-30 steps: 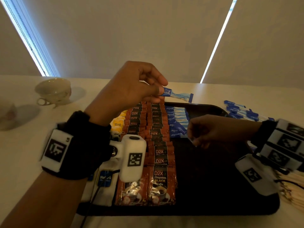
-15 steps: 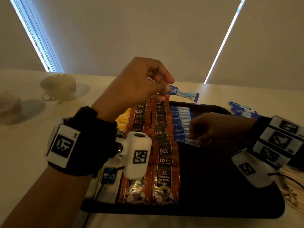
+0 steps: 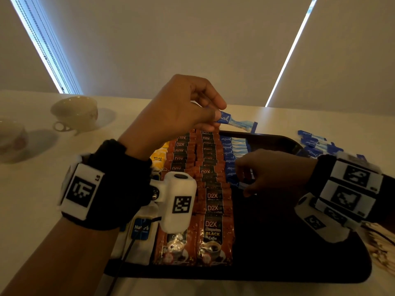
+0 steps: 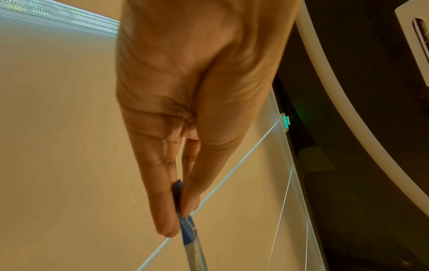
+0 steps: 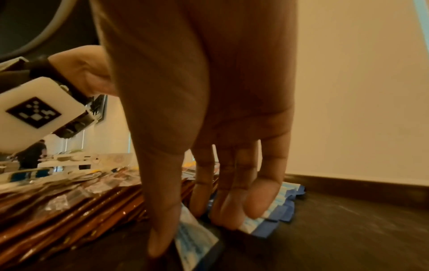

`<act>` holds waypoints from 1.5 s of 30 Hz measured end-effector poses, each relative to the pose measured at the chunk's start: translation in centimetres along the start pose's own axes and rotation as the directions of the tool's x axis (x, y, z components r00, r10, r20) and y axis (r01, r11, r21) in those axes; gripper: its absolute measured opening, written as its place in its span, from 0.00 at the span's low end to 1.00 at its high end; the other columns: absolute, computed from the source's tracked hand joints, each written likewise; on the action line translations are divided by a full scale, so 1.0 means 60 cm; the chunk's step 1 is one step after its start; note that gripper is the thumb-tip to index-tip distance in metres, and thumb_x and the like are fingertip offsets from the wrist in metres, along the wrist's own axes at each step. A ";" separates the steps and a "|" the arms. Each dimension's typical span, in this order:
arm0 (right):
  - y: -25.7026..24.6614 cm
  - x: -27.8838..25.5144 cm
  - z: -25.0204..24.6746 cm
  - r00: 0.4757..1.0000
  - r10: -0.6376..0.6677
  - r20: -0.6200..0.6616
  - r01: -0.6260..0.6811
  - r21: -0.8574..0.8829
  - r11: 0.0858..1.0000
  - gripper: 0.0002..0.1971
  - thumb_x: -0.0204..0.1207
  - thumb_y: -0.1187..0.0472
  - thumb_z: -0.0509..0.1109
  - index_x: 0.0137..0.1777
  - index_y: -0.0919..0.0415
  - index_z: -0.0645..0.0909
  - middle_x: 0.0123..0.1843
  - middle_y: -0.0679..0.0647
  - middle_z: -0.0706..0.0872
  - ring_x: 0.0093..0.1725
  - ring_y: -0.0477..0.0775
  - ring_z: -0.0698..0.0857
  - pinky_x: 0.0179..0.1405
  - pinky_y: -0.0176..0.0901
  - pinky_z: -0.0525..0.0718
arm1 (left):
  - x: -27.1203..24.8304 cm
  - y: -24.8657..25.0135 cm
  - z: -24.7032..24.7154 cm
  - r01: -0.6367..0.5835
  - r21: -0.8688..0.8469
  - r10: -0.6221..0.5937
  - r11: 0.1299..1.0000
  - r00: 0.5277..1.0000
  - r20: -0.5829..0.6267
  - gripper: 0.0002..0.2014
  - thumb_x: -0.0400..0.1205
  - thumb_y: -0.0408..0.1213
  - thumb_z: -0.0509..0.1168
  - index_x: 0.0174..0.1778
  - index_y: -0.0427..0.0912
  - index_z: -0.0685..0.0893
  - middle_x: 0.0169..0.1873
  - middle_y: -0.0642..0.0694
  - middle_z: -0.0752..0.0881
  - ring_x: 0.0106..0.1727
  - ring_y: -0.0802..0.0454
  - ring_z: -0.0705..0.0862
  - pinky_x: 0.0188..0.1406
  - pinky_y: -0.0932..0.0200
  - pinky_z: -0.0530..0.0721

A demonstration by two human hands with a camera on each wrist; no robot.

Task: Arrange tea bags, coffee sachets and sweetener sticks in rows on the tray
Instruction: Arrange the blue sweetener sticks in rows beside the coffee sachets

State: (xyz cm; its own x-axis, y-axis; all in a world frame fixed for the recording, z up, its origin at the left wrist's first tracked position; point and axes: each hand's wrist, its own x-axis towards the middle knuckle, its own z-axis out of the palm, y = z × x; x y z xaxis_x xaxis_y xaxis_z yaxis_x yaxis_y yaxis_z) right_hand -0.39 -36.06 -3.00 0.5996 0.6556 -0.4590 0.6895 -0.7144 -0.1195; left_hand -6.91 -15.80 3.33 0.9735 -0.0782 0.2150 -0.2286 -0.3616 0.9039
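Observation:
A dark tray (image 3: 299, 253) holds rows: yellow tea bags (image 3: 159, 160) and white ones (image 3: 141, 228) at the left, two columns of brown coffee sachets (image 3: 213, 238), then blue sweetener sticks (image 3: 233, 146). My left hand (image 3: 215, 116) hovers over the tray's far end and pinches one blue sweetener stick (image 3: 239, 123) by its end, seen between thumb and fingers (image 4: 180, 210). My right hand (image 3: 245, 184) is low on the tray at the near end of the sweetener row. Its thumb and fingers (image 5: 185, 220) pinch another stick (image 5: 197, 240) against the tray.
Loose blue sweetener sticks (image 3: 316, 144) lie on the table right of the tray. A pale bundle of thin sticks (image 3: 380, 242) sits by the tray's right edge. Two cups (image 3: 74, 112) (image 3: 10, 133) stand at the far left. The tray's right half is bare.
My right hand has come down to the near end of the sweetener row with a stick. My left hand still holds its stick above the tray's far end.

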 end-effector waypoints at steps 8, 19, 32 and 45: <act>0.007 -0.017 0.000 0.997 0.028 -0.069 -0.039 -0.173 0.984 0.13 0.77 0.47 0.68 0.57 0.52 0.79 0.48 0.43 0.77 0.48 0.39 0.73 0.51 0.38 0.82 | 0.002 -0.002 0.003 -0.001 -0.003 0.001 1.000 1.000 -0.002 0.04 0.78 0.27 0.69 0.46 0.39 0.85 0.41 0.42 0.86 0.44 0.49 0.90 0.40 0.57 0.90; 0.005 -0.016 -0.013 0.986 0.029 -0.162 -0.042 -0.076 0.996 0.13 0.75 0.51 0.70 0.58 0.50 0.75 0.42 0.37 0.74 0.45 0.37 0.77 0.48 0.34 0.79 | 0.004 -0.005 0.008 0.004 0.036 -0.003 0.999 1.000 -0.005 0.05 0.77 0.28 0.70 0.46 0.40 0.85 0.39 0.45 0.87 0.43 0.52 0.90 0.39 0.55 0.90; -0.048 -0.069 -0.022 0.604 -0.075 -0.794 0.256 0.104 0.961 0.16 0.74 0.55 0.72 0.60 0.59 0.82 0.46 0.41 0.80 0.44 0.36 0.77 0.49 0.14 0.73 | 0.006 -0.010 0.032 0.034 0.029 -0.036 0.999 0.998 0.053 0.04 0.75 0.26 0.71 0.44 0.36 0.85 0.35 0.43 0.86 0.33 0.55 0.89 0.35 0.64 0.88; -0.019 -0.085 0.008 0.778 0.045 -0.627 0.054 0.137 0.989 0.13 0.72 0.52 0.68 0.55 0.54 0.85 0.49 0.48 0.86 0.46 0.44 0.83 0.50 0.38 0.81 | 0.003 -0.008 0.040 0.023 0.108 -0.034 0.994 0.994 0.104 0.07 0.76 0.37 0.72 0.47 0.40 0.86 0.42 0.45 0.87 0.41 0.53 0.89 0.39 0.61 0.90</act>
State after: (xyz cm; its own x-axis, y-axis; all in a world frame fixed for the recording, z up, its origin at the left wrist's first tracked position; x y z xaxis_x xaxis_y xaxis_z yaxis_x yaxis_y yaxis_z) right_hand -4.44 -38.69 -0.93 0.7519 0.6315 0.1896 0.6585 -0.7049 -0.2635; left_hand -6.62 -17.85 2.04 0.9762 -0.1620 0.1441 -0.2041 -0.4620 0.8631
